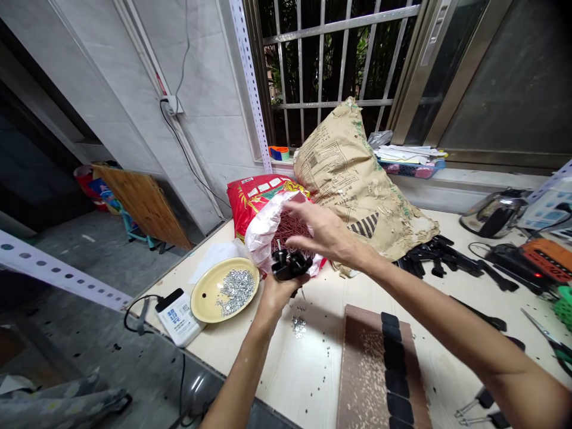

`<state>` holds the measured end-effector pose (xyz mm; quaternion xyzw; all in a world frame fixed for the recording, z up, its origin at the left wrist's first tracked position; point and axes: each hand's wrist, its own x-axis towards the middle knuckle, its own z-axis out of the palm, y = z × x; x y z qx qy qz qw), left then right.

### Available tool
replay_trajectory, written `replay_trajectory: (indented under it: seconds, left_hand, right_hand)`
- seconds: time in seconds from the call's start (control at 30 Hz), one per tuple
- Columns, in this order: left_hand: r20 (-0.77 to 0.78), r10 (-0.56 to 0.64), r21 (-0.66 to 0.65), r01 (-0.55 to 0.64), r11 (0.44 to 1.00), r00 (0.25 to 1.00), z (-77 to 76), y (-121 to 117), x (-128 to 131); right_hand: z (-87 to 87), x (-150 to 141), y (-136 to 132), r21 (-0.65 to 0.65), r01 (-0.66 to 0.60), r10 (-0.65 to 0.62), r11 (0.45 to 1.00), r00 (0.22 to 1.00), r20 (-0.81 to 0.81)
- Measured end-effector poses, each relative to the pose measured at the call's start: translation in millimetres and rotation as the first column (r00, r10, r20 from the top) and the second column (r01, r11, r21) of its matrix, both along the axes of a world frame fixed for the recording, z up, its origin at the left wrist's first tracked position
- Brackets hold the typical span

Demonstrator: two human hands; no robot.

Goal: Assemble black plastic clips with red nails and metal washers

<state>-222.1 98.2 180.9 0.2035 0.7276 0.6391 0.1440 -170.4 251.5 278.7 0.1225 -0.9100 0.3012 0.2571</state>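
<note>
My left hand (280,292) is closed around a bunch of small black plastic parts (290,265), with a metal screw or pin standing up from them. My right hand (328,232) hovers just above and beyond them, fingers spread and nothing visible in its grasp. Behind both hands lies an open red bag (250,205) with a white lining, filled with thin reddish-brown pieces (295,233). To the left sits a yellow oval dish (203,304) of small silver nuts or washers (239,289). A few loose silver pieces (298,326) lie on the table below my left hand.
A large brown paper sack (344,173) leans at the window. Black parts (447,256) are piled to the right, near a kettle (494,211) and scissors (547,339). In front lies a brown board (364,369) with a row of black pads (395,357). A white box (179,316) stands left.
</note>
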Motion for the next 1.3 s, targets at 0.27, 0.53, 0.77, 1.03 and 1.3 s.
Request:
replay_trajectory:
  seconds: [0.27,0.53,0.77,1.03,1.3]
  left_hand:
    - [0.037,0.081,0.094,-0.084,0.992,0.996,1.2,21.3,10.1]
    - [0.102,-0.023,0.224,0.000,0.975,0.995,8.5,34.3,7.3]
    - [0.488,-0.262,0.373,0.073,0.925,0.833,2.7,38.2,-1.1]
    - [0.653,-0.353,0.383,0.110,0.917,0.670,1.4,25.7,1.5]
    - [0.068,-0.142,0.133,0.132,0.982,0.988,10.4,15.9,15.5]
  right_hand:
    - [-105.8,20.6,-28.5,-0.890,0.061,0.269,0.451,0.942,0.200]
    - [-104.1,21.0,-45.7,-0.991,0.012,0.083,0.133,0.996,0.023]
    - [-112.8,19.4,-19.0,-0.957,0.276,0.061,0.086,0.958,0.281]
    - [-120.2,19.5,-20.2,-0.909,0.303,0.072,0.285,0.939,0.335]
    - [-114.3,23.7,-26.8,-0.964,0.025,0.168,0.265,0.983,0.071]
